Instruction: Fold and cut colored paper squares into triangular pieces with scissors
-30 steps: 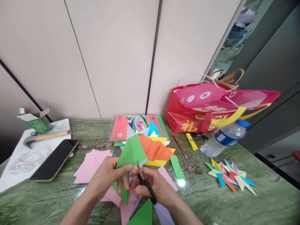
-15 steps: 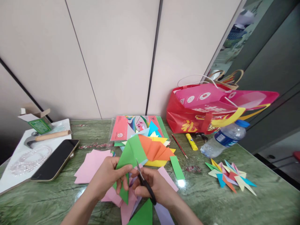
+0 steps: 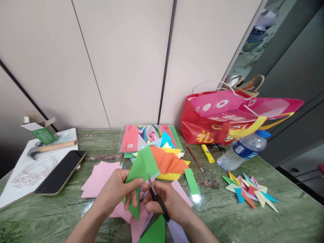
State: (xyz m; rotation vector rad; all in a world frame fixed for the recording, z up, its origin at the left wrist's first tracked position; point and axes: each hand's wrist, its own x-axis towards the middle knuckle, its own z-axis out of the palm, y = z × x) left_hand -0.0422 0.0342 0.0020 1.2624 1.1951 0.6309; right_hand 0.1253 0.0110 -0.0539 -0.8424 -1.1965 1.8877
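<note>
A folded green paper (image 3: pixel 143 163) is pinched in my left hand (image 3: pixel 124 189), its lower tip hanging below the fingers. My right hand (image 3: pixel 168 202) is closed on black-handled scissors (image 3: pixel 159 202), whose blades point up and left against the green paper. Behind the green paper spreads a folded orange paper (image 3: pixel 168 160), lying over yellow pieces (image 3: pixel 168 176). Under and below my hands are pink pieces (image 3: pixel 138 224), a purple strip (image 3: pixel 177 231) and another green piece (image 3: pixel 154 231). A small green strip (image 3: pixel 191 181) lies to the right.
Pink sheets (image 3: pixel 100 179), a phone (image 3: pixel 62 172) and a hammer (image 3: pixel 54 147) are at left. A paper pack (image 3: pixel 130 136) lies at the back. At right are a red pencil (image 3: pixel 194 158), a glue stick (image 3: pixel 207 153), a bottle (image 3: pixel 241 150), a red bag (image 3: pixel 192 121) and paper stars (image 3: pixel 250 190).
</note>
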